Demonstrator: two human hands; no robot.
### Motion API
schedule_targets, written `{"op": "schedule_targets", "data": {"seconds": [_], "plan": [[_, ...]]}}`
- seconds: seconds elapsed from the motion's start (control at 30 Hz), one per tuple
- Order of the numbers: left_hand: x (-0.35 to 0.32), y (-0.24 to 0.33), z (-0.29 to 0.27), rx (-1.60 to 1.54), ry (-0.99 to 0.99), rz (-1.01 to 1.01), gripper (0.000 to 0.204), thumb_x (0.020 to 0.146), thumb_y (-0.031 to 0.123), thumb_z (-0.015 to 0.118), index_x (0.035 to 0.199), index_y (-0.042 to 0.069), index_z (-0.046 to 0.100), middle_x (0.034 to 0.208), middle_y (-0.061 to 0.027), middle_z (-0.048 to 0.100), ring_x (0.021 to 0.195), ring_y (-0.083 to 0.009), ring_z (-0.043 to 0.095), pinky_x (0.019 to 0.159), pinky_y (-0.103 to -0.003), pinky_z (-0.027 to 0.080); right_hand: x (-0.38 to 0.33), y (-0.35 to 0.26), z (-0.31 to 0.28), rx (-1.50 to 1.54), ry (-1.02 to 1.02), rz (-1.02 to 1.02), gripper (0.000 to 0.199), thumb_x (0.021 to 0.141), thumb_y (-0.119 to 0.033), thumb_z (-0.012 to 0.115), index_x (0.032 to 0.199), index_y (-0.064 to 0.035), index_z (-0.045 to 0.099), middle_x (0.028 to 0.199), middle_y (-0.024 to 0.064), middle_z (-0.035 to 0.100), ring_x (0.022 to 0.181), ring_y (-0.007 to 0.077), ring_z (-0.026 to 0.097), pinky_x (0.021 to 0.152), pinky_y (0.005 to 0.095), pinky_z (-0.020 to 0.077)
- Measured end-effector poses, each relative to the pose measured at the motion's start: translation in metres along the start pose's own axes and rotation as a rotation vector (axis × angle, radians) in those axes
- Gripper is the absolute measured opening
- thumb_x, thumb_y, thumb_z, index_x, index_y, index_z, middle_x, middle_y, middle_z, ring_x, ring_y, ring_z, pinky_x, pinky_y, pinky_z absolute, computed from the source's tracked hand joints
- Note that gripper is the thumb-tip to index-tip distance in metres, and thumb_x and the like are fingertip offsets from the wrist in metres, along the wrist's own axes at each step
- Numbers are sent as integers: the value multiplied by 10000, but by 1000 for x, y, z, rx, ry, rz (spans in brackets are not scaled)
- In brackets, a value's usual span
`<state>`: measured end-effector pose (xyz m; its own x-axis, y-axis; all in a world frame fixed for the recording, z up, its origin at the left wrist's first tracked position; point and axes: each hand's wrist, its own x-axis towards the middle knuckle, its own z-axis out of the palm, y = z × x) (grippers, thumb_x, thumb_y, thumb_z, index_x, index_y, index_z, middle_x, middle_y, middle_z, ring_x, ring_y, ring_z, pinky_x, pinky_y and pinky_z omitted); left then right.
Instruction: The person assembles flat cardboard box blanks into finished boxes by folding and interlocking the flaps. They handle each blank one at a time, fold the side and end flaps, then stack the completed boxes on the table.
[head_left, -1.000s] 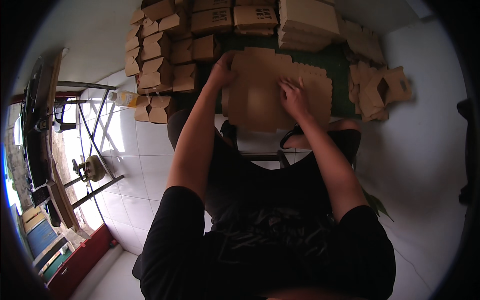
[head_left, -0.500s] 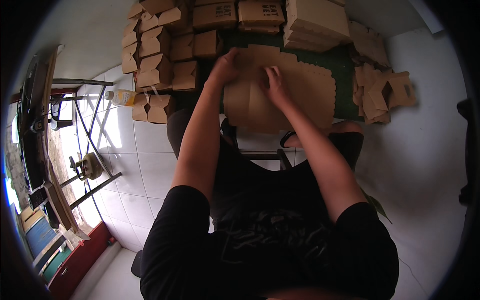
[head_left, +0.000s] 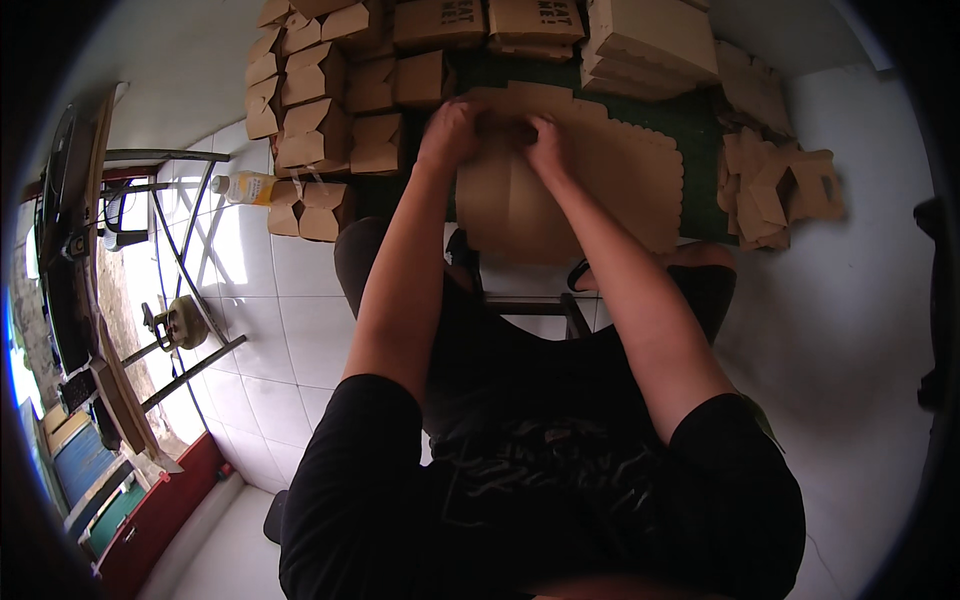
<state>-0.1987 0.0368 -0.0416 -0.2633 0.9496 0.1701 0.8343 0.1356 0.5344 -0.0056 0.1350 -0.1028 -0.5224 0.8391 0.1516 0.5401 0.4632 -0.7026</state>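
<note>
Pressing down near the far edge of the flat cardboard sheet (head_left: pixel 570 195), your left hand (head_left: pixel 452 130) and right hand (head_left: pixel 548 148) sit close together, almost touching. Your left fingers (head_left: pixel 470 110) curl over the sheet's far edge and look closed on it; your right fingers (head_left: pixel 535 130) are bent and bunched on the cardboard, though you cannot tell whether they pinch a flap or only press. The sheet, brown with a scalloped right edge, lies on a dark green mat (head_left: pixel 700 130) on the floor, just past your knees. Folded brown boxes (head_left: pixel 330 90) stand in rows at the mat's far left corner and along its far edge, with a taller stack of flat boxes (head_left: pixel 650 40) at the far right. A loose heap of part-folded cartons (head_left: pixel 775 190) lies off the mat's right edge. A plastic bottle (head_left: pixel 245 187) lies on the white floor tiles (head_left: pixel 300 330) just left of the boxes.
</note>
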Motion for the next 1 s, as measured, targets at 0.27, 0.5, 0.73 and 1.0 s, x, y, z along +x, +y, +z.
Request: {"op": "schedule_targets", "data": {"seconds": [0.27,0.5,0.73,1.0], "plan": [[-13,15,-14,41,-41,-67,357,848,31,682,1148,95,863,1192,-185,799,1117,-438,761,992,-514,625,-12,-11,-9,113,52,-106,245,873,-106,866,1115,-141,864,1125,93,797,1062,341,776,932,442,622],[-19,9,-11,16,-101,-124,366,849,25,699,1142,138,887,1169,-204,812,1126,-421,773,1019,-486,628,-23,-17,-17,80,20,-313,414,810,22,798,1185,-147,853,1190,82,781,1099,345,763,958,458,620],[-26,17,-13,108,-186,-162,355,914,42,655,1170,152,874,1160,-202,810,1113,-412,779,996,-499,634,-30,-8,-17,43,-42,-408,420,845,10,705,1222,-129,827,1279,103,764,1201,375,722,1059,490,585],[-67,58,5,655,-177,132,453,1014,135,613,1452,59,699,1425,-140,745,1310,-308,733,1201,-501,511,-33,0,-17,-117,-116,-467,430,855,10,657,1237,-101,820,1304,97,750,1254,379,696,1099,491,567]]}}
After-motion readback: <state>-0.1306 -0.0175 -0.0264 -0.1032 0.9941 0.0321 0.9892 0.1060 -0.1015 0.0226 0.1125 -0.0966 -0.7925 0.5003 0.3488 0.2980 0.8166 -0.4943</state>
